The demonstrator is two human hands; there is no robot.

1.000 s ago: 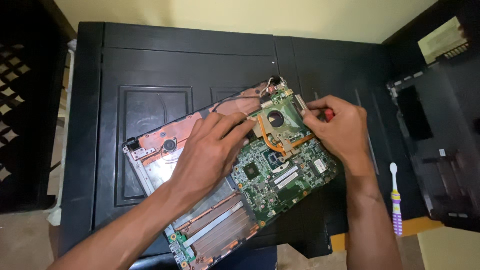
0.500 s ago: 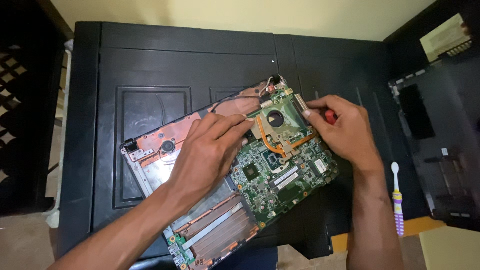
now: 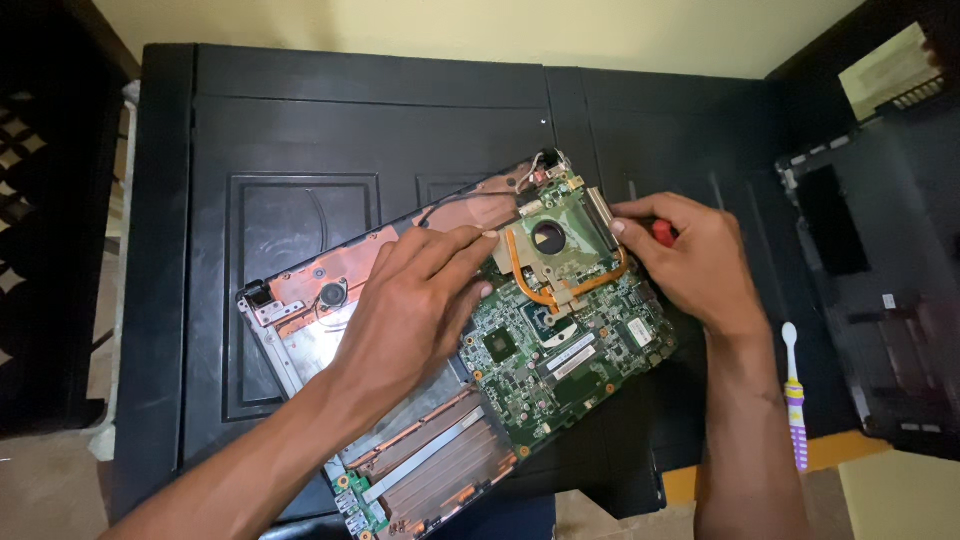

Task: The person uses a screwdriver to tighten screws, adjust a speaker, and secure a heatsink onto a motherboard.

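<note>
Green motherboard [image 3: 560, 350] bare, copper heatpipe — left hand [image 3: 415, 300] flat on it; right hand [image 3: 695, 265] pinching red screwdriver [image 3: 662, 232].

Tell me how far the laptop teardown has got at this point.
Done: the laptop chassis lies open on the black table, with a detached black cover panel set aside on the right. In hand: the left hand steadies the green motherboard near the copper heat pipe, while the right hand grips a red-handled tool at the board's edge. Left: the motherboard and heat pipe remain seated in the chassis.
</note>
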